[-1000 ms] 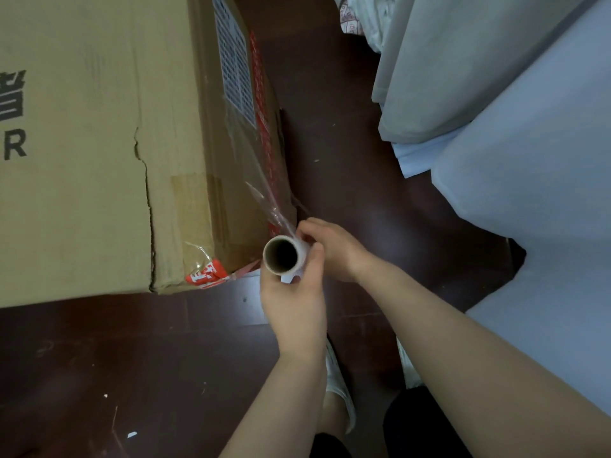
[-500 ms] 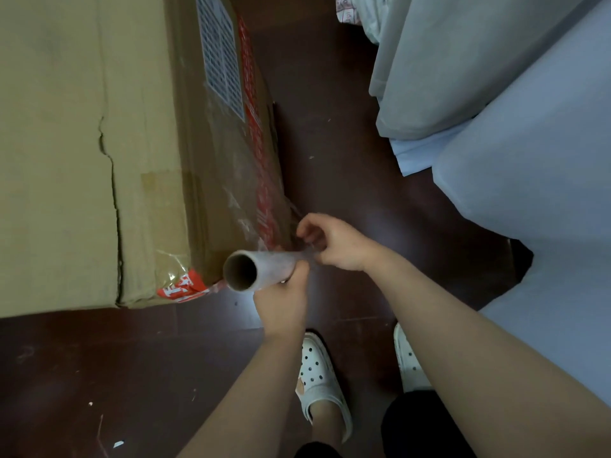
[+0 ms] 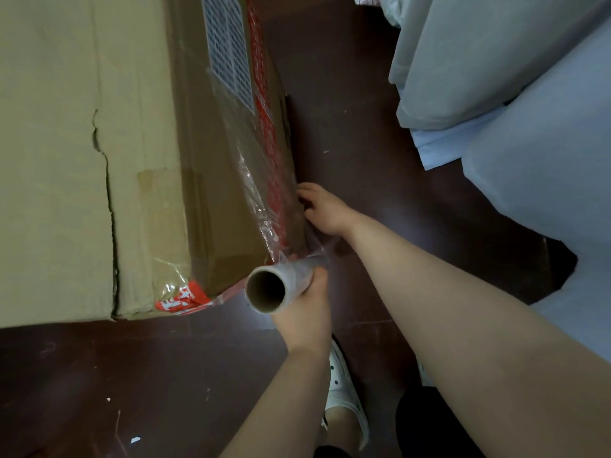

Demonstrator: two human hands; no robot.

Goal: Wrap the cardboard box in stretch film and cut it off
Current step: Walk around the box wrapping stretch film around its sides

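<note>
Left hand (image 3: 305, 312) grips grey cardboard-cored stretch-film roll (image 3: 281, 280); right hand (image 3: 322, 209) presses clear film against big brown cardboard box (image 3: 132, 153), just ahead of both. Mid-wrap. Next, probably: keep tension, walk roll around the corner.

The box (image 3: 82, 153) runs past the top and left edges, so its full size cannot be told. Print on its white label (image 3: 228, 51) and red tape (image 3: 264, 133) is too small to read. The roll (image 3: 277, 282) shows its open core end; its far end is hidden behind the left hand (image 3: 307, 312), whose fingers lie out of sight under the roll. The right hand's (image 3: 324, 209) fingertips are hidden against the box side, so its grip on the film (image 3: 254, 193) is unclear. One white shoe (image 3: 344, 395) is partly covered by the left forearm. Grey fabric (image 3: 496, 61) is cut off at the right edge.
</note>
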